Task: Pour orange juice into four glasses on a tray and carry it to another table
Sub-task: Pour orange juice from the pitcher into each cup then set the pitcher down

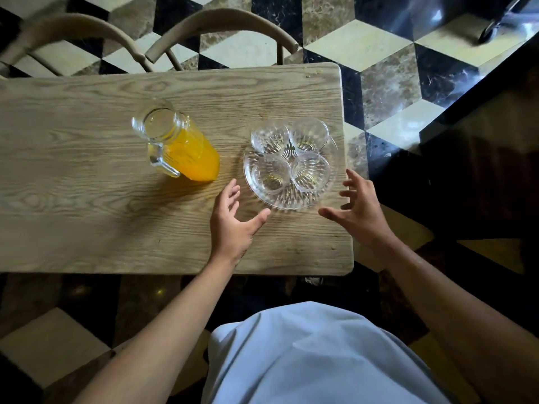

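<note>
A round clear glass tray (294, 203) sits near the right end of the wooden table (87, 217). Several clear glasses (269, 174) stand on it, all without juice. A glass jug (178, 144) of orange juice stands to the tray's left, handle toward me. My left hand (233, 220) hovers open just left of the tray's near edge, thumb almost at its rim. My right hand (357, 205) is open at the tray's right side, fingers spread, not touching it.
Two curved wooden chair backs (215, 21) stand behind the table's far edge. The table's right edge is close to the tray. A dark counter or furniture piece (466, 158) lies to the right over a patterned tile floor.
</note>
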A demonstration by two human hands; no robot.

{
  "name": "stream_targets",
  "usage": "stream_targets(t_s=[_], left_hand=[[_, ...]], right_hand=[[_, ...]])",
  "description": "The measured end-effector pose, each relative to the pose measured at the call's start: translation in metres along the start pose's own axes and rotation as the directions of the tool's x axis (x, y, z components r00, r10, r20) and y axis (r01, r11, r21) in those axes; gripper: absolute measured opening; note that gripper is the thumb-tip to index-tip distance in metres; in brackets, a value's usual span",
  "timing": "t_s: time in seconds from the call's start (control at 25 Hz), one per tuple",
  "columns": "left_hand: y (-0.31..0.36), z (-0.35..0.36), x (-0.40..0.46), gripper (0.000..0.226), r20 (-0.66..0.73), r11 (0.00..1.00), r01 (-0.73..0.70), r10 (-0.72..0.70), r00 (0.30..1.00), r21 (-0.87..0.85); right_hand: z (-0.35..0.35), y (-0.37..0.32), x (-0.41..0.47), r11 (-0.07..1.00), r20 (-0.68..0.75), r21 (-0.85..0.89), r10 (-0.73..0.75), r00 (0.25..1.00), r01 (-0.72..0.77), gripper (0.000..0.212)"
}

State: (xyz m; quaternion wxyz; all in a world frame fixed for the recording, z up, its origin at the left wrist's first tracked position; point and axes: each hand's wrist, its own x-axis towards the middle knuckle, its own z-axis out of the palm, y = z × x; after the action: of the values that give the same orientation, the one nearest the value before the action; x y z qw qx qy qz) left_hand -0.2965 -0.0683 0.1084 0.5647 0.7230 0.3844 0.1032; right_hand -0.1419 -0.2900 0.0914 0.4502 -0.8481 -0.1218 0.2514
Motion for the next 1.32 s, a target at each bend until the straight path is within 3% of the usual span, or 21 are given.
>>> stream_targets(t_s=[0.2,0.4,0.72,0.88,1.12,1.32], left_hand=[[0.006,-0.022,-0.021,0.099,-0.081,0.998,-0.057,0.058,0.995,0.010],[0.004,-0.049,-0.032,0.092,-0.182,0.998,-0.061,0.064,0.981,0.022],[-0.017,-0.111,0.001,0.086,-0.257,1.000,0.000,0.005,0.966,0.021],[-0.032,-0.145,0.051,0.101,-0.141,0.999,0.032,-0.033,0.989,-0.007],[-0.041,-0.167,0.138,0.122,0.039,0.987,-0.045,0.039,0.998,0.152],[-0.040,-0.164,0.203,0.130,0.342,0.981,-0.098,0.037,0.939,0.164]], right_hand=[[0.004,-0.021,-0.013,0.990,-0.030,-0.014,-0.139,0.990,0.139,0.104],[0.025,-0.055,-0.011,0.970,0.058,0.004,-0.243,0.968,0.244,0.093],[0.108,-0.128,0.013,0.923,0.122,0.059,-0.385,0.915,0.381,0.071],[0.154,-0.160,0.026,0.903,0.095,0.097,-0.427,0.899,0.419,0.045],[0.201,-0.173,0.030,0.938,0.033,0.150,-0.321,0.946,0.313,0.030],[0.227,-0.178,0.033,0.924,-0.072,0.226,-0.299,0.952,0.307,0.018]])
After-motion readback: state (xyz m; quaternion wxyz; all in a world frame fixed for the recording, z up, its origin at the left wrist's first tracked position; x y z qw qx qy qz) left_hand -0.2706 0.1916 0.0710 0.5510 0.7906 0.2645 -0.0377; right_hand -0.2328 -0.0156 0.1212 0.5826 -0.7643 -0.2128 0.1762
